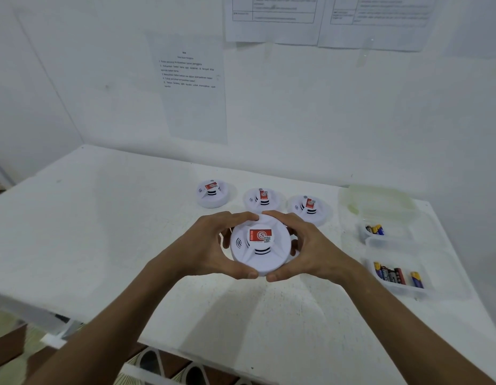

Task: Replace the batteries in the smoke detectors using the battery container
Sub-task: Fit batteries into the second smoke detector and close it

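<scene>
One white table (pixel 108 218) carries everything, with three printed sheets (pixel 191 90) on the wall behind it. Toward its right edge lies one clear battery container (pixel 393 245) — a few batteries (pixel 375 229) in the far compartment, more (pixel 393 275) in the near one, too crowded to count. Four smoke detectors: three (pixel 262 197) rest in a row, the fourth (pixel 260 245) sits in front of that row. My left hand (pixel 210 245) and right hand (pixel 310 245) both curl around the fourth detector's rim, thumbs nearest me — gripping it.
</scene>
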A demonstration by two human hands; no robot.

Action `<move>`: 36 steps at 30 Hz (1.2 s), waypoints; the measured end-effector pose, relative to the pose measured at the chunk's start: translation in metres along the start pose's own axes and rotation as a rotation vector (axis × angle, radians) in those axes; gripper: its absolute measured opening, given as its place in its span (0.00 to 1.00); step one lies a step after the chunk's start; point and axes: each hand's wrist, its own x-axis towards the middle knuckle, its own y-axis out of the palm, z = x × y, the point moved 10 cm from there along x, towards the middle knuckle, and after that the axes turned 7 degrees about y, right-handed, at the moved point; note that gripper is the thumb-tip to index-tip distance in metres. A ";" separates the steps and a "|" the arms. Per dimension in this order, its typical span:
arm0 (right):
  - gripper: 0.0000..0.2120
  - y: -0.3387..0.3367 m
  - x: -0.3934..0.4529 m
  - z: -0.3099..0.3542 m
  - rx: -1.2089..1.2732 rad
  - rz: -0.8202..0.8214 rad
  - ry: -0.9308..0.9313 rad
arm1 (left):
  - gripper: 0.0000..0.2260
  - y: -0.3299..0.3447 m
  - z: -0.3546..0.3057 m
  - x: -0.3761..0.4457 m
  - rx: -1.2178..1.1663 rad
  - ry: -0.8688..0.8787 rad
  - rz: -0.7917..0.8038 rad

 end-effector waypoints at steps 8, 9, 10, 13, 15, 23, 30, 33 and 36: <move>0.47 -0.002 0.001 0.000 -0.011 -0.004 0.000 | 0.35 -0.001 0.001 0.002 -0.005 -0.002 0.012; 0.47 -0.003 0.002 0.001 -0.018 -0.009 -0.004 | 0.36 -0.001 0.002 0.002 -0.003 -0.011 0.020; 0.47 -0.003 0.003 0.002 -0.023 -0.016 -0.008 | 0.38 -0.001 0.004 0.002 0.000 -0.024 0.024; 0.46 -0.004 0.006 0.006 -0.023 -0.031 -0.017 | 0.44 -0.005 0.012 0.000 -0.009 -0.075 0.011; 0.45 -0.003 0.007 0.008 -0.002 -0.041 -0.019 | 0.42 -0.007 0.013 -0.001 -0.019 -0.087 0.013; 0.46 0.008 0.013 0.008 0.039 -0.037 -0.009 | 0.39 -0.007 0.027 -0.006 -0.053 -0.117 0.021; 0.46 0.013 0.018 0.007 0.040 -0.020 -0.011 | 0.38 -0.012 0.029 -0.008 -0.080 -0.105 -0.007; 0.46 0.013 0.019 0.006 0.032 -0.021 -0.009 | 0.38 -0.013 0.027 -0.008 -0.097 -0.089 -0.008; 0.47 0.013 0.020 0.005 0.025 -0.025 -0.001 | 0.37 -0.013 0.025 -0.007 -0.108 -0.073 -0.010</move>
